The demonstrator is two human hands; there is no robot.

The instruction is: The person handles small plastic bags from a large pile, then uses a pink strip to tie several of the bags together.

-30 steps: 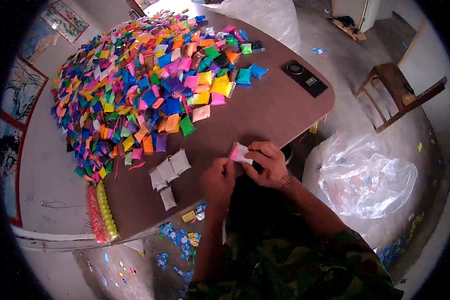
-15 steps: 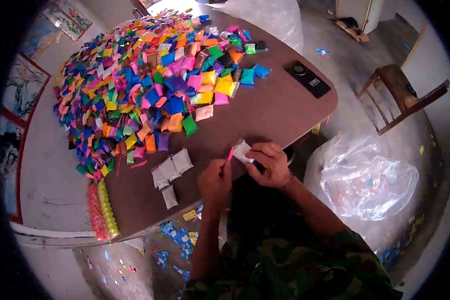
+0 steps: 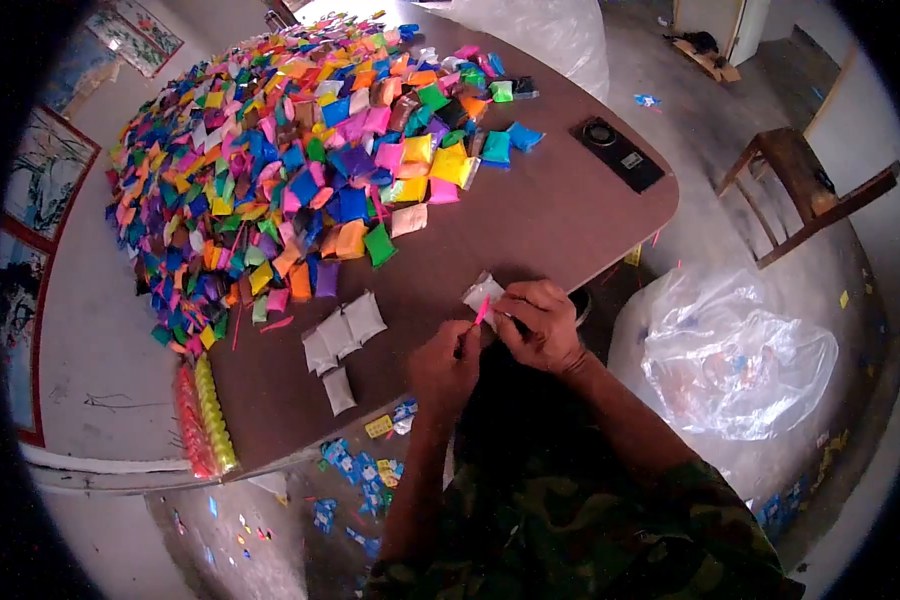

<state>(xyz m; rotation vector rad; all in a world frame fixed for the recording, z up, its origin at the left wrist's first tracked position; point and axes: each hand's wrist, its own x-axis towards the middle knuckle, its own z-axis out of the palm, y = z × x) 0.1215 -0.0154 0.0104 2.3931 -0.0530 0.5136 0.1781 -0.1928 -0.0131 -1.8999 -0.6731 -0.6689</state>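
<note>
My left hand (image 3: 446,362) is closed around a thin pink plastic stick (image 3: 483,309), whose tip points up in front of a small white packet (image 3: 478,287). Fingers bent, my right hand (image 3: 540,325) grips that packet by its near side at the table's front edge. The fingertips of both hands almost meet, and the packet's lower part is hidden behind them. To the left of my hands, several similar white packets (image 3: 338,335) lie flat on the brown table (image 3: 530,225).
A big heap of colourful packets (image 3: 350,165) covers the table's far left. Red and yellow-green plastic strips (image 3: 210,420) hang at the left corner. A black scale (image 3: 618,155) lies at the right. Beside the table are a clear plastic bag (image 3: 735,355) and a wooden chair (image 3: 795,180).
My left hand has moved right and slightly up, bringing the pink stick from the packet's left edge to in front of it. My right hand has shifted only slightly.
</note>
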